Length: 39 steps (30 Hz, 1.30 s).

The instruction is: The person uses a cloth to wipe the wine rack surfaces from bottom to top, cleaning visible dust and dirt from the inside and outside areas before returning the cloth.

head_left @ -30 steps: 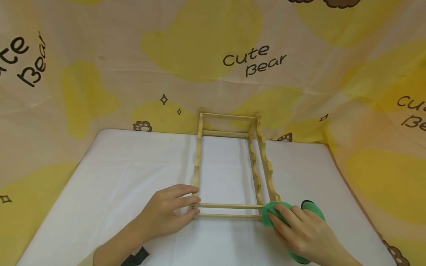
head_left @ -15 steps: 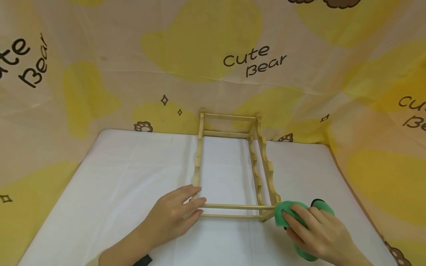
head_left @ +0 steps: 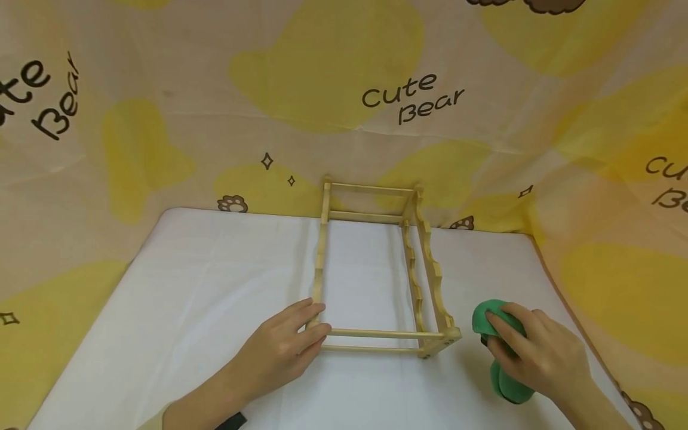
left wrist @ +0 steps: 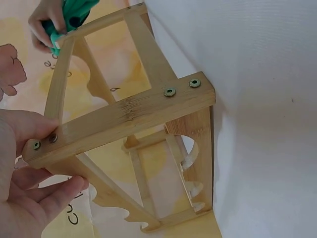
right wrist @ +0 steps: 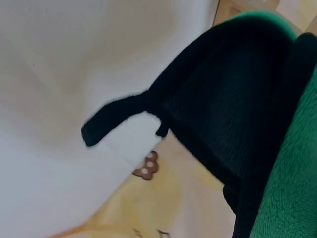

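Note:
A bamboo rack [head_left: 443, 340] with scalloped rails lies lengthwise in the middle of the white-covered table. At its near left corner, my left hand [head_left: 279, 346] pinches the frame; the left wrist view shows the thumb on top of the bar [left wrist: 124, 111] and fingers beneath. Metal screws [left wrist: 170, 92] dot that end piece. My right hand [head_left: 548, 352] grips a bunched green cloth [head_left: 494, 316] with dark edging, held just right of the rack's near right corner, with a gap between. In the right wrist view, the cloth [right wrist: 292, 188] hides the fingers, and a dark loop or tab hangs from it.
White cloth [head_left: 231, 269] covers the table around the rack. Yellow and beige printed fabric [head_left: 344, 71] reading "Cute Bear" rises behind and on both sides. A small dark item [head_left: 232, 421] shows under my left forearm.
My right hand has moved the green cloth off the rack's near right corner, out to the right. My left hand has shifted slightly right along the near left corner; the rack has stayed put.

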{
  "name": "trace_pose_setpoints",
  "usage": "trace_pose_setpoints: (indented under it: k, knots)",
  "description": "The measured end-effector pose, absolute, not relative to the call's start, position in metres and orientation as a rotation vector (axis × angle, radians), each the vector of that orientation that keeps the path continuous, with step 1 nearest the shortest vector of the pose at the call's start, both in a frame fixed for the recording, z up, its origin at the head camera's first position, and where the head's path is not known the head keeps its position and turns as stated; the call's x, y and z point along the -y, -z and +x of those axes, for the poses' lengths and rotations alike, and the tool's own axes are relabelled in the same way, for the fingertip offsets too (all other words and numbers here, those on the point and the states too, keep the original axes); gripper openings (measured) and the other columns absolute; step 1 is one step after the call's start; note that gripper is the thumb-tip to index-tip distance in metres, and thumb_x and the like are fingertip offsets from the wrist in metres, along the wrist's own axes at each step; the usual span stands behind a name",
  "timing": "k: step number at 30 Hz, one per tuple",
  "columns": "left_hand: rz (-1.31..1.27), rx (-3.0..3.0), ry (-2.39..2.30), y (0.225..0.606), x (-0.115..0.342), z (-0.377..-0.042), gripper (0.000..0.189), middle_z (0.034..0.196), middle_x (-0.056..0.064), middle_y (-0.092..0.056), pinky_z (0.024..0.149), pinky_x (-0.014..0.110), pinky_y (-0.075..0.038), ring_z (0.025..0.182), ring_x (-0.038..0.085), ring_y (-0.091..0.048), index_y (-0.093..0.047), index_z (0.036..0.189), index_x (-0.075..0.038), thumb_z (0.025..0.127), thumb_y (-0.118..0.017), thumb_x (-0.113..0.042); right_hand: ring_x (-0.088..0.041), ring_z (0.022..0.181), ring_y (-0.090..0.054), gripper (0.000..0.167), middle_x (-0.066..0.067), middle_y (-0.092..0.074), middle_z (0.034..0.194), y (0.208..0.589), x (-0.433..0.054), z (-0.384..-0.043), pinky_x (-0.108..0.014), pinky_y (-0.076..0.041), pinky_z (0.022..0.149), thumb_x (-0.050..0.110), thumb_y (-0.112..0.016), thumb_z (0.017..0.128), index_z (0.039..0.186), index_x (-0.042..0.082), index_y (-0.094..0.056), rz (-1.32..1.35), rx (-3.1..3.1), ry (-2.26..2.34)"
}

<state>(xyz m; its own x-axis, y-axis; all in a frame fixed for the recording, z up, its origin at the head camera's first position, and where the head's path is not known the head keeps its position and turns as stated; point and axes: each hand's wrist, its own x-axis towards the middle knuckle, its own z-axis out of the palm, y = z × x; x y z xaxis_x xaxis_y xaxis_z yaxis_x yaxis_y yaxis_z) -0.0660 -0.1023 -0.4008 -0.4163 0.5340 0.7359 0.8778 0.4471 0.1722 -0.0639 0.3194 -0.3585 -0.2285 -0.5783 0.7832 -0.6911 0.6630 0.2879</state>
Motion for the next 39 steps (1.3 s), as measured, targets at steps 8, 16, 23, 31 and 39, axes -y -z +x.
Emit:
trace_pose_setpoints:
  k: [8,16,23,31,39]
  knots:
    - [-1.200,2.096,0.759,0.402,0.105,-0.066,0.011,0.114,0.018,-0.073,0.089,0.039,-0.063,0.102,0.038,-0.074,-0.072,0.099,-0.008,0.092,-0.068,-0.001,-0.035,0.052,-0.060,0.045,-0.023,-0.070,0.086,0.373,-0.339,-0.077,-0.046,-0.046,0.034,0.035,-0.055,0.101,0.082,0.002,-0.079,0.904,2.000,-0.188]
    - [-1.216,2.069,0.788,0.404,0.114,-0.066,0.017,0.112,0.018,-0.074,0.089,0.040,-0.063,0.099,0.040,-0.075,-0.074,0.099,-0.009,0.104,-0.058,-0.011,-0.037,0.060,-0.065,0.047,-0.023,-0.071,0.089,0.379,-0.353,-0.088,-0.048,-0.050,0.039,0.037,-0.055,0.101,0.085,0.001,-0.080,0.868,2.070,-0.171]
    - [-1.283,2.010,0.825,0.404,0.124,-0.070,0.025,0.110,0.016,-0.075,0.091,0.042,-0.062,0.099,0.039,-0.075,-0.075,0.097,-0.008,0.106,-0.053,-0.013,-0.038,0.064,-0.066,0.047,-0.022,-0.072,0.091,0.384,-0.360,-0.097,-0.050,-0.051,0.039,0.038,-0.055,0.100,0.085,0.002,-0.081,0.836,2.089,-0.167]
    - [-1.373,1.943,0.838,0.405,0.136,-0.078,0.013,0.113,0.016,-0.074,0.094,0.042,-0.061,0.101,0.037,-0.075,-0.074,0.099,-0.009,0.100,-0.061,-0.008,-0.037,0.067,-0.068,0.046,-0.020,-0.072,0.092,0.387,-0.364,-0.102,-0.048,-0.047,0.034,0.039,-0.055,0.097,0.084,0.004,-0.082,0.785,2.097,-0.175]
    - [-1.412,1.912,0.853,0.404,0.139,-0.083,0.021,0.111,0.015,-0.075,0.093,0.042,-0.062,0.099,0.037,-0.075,-0.075,0.096,-0.011,0.104,-0.055,-0.012,-0.036,0.067,-0.068,0.047,-0.020,-0.071,0.092,0.387,-0.369,-0.104,-0.049,-0.049,0.035,0.041,-0.055,0.096,0.084,0.003,-0.082,0.758,2.120,-0.186]
